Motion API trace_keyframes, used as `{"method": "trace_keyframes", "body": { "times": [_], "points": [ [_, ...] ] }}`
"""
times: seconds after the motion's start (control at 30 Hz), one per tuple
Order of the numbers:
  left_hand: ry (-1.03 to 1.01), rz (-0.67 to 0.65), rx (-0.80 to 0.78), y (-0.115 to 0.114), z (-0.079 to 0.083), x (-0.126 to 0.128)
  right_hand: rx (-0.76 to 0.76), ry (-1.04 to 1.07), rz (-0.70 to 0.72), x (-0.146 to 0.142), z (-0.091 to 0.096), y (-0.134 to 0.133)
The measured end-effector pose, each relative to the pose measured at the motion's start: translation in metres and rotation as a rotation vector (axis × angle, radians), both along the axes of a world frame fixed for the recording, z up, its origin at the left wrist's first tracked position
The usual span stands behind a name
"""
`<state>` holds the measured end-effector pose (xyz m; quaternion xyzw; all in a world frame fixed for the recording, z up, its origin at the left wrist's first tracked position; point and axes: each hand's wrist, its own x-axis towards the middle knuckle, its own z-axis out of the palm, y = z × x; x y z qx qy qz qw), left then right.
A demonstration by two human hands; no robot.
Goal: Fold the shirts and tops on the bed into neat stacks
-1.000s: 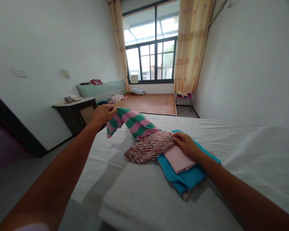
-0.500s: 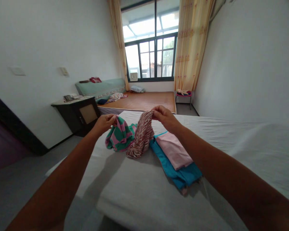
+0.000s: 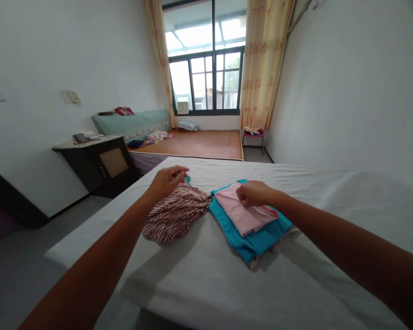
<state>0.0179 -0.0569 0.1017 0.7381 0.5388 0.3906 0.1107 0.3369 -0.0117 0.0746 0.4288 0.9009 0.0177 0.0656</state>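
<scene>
My left hand (image 3: 169,184) is over the far edge of a brown-and-white striped garment (image 3: 175,215). Its fingers are drawn together, and what they pinch, if anything, is hidden. A bit of green-and-pink cloth (image 3: 187,180) peeks out by its fingertips; the striped garment covers the rest. To the right, my right hand (image 3: 255,193) is closed on a folded pink cloth (image 3: 239,215). That cloth lies on a folded blue garment (image 3: 232,233), and its right side shows a wrinkled coral edge. The striped garment touches the left corner of this pile.
The clothes lie on a bed with a white sheet (image 3: 199,279). Beyond stands another bed with a brown mat (image 3: 206,144). A dark cabinet (image 3: 106,165) is at the left, a small stool (image 3: 253,134) near the curtain (image 3: 261,68).
The striped garment has left my right hand and now lies spread over the green-and-pink cloth. My right hand has moved right and down onto the pink cloth. The view has shifted slightly.
</scene>
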Motion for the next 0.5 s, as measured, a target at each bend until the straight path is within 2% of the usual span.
{"method": "trace_keyframes", "body": {
  "times": [0.07,0.13,0.2,0.27,0.33,0.4,0.43,0.5],
  "points": [
    [0.095,-0.165,-0.094,-0.005,-0.007,0.025,0.048,0.018,-0.018,-0.006,0.014,0.006],
    [0.197,-0.352,-0.235,-0.015,-0.015,0.046,0.16,0.095,-0.026,-0.013,0.036,0.015],
    [0.25,-0.53,-0.377,-0.028,-0.025,0.062,0.297,0.272,0.002,-0.024,0.061,0.024],
    [0.274,-0.663,-0.46,-0.04,-0.034,0.076,0.422,0.575,0.052,-0.04,0.086,0.03],
    [0.309,-0.714,-0.446,-0.048,-0.043,0.088,0.516,0.925,0.102,-0.058,0.106,0.033],
    [0.348,-0.679,-0.358,-0.053,-0.05,0.099,0.548,1.182,0.143,-0.075,0.115,0.034],
    [0.361,-0.639,-0.304,-0.055,-0.052,0.105,0.535,1.244,0.153,-0.082,0.115,0.034],
    [0.387,-0.543,-0.204,-0.056,-0.057,0.116,0.476,1.226,0.134,-0.092,0.105,0.034]
  ]
}}
